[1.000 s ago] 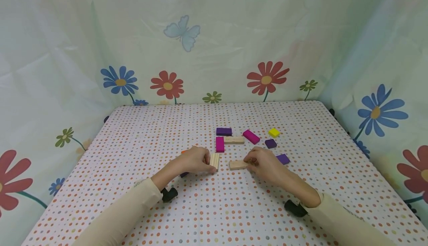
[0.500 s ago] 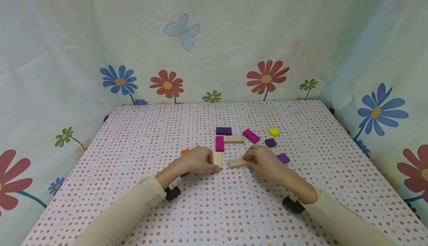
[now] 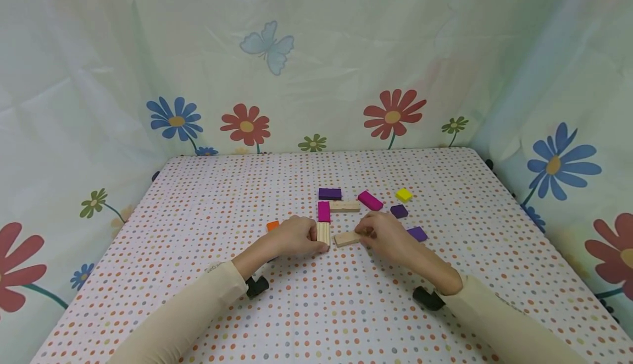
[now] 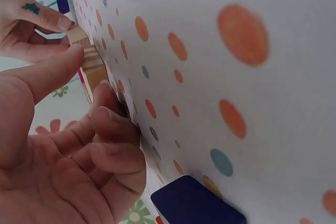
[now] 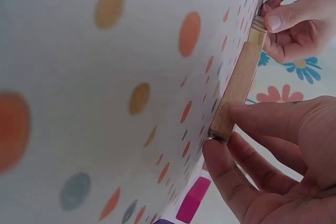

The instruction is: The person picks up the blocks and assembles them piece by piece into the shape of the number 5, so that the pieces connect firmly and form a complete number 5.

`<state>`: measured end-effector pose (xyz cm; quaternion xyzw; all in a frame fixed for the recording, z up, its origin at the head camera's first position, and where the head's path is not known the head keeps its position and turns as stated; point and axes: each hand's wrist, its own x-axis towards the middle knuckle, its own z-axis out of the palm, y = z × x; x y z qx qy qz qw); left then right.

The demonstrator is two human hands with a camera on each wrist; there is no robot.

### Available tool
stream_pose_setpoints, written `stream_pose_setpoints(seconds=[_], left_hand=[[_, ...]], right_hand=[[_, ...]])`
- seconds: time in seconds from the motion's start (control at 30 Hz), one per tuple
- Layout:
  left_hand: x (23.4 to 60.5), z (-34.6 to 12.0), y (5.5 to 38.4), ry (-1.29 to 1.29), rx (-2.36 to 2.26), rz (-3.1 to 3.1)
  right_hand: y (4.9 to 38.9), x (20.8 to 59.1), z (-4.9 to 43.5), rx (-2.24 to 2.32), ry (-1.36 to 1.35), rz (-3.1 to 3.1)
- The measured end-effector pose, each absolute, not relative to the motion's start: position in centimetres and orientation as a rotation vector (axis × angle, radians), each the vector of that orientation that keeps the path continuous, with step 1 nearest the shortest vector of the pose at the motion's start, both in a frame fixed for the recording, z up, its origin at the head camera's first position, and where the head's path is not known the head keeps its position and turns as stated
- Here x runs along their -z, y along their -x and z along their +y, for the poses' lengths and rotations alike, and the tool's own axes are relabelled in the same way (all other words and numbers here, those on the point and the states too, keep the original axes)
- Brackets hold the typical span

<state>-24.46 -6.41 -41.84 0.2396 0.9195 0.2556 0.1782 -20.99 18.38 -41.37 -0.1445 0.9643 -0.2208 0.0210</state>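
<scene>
A person in pale sleeves (image 3: 183, 312) is working with both hands among coloured blocks on a dotted bench (image 3: 296, 320), with a central magenta block (image 3: 323, 211) marking the middle of the group. The left hand (image 3: 298, 236) is pinching a ribbed wooden piece (image 3: 323, 233), thumb and fingers parting only by its width; the piece is sitting directly on the near side of the central magenta block, its far end appearing to touch it. The right hand (image 3: 383, 232) is gripping the right end of a plain wooden block (image 3: 347, 238), its thumb and fingers drawing together around that end; the block is pointing toward the ribbed piece, near and to the right of the central magenta block. A second wooden block (image 3: 344, 207) is lying just right of the central magenta block, with a dark purple block (image 3: 329, 194) resting just beyond it. A slanting magenta block (image 3: 370, 200), a yellow block (image 3: 404, 195) and a small purple block (image 3: 399, 211) are lying farther to its right, while a lighter purple block (image 3: 417, 234) is showing beside the right hand. To its left, an orange block (image 3: 273, 225) is peeking out behind the left hand.
</scene>
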Motion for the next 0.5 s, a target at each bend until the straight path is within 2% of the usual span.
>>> stream_pose_setpoints(seconds=[0.27,0.5], left_hand=[[41.46,-6.81,24.19,-0.639,-0.911,2.622],[41.56,-6.96,24.37,-0.636,-1.025,2.545]], right_hand=[[21.02,41.34,18.57,0.724,0.424,2.970],[21.12,41.36,18.73,0.703,0.509,3.000]])
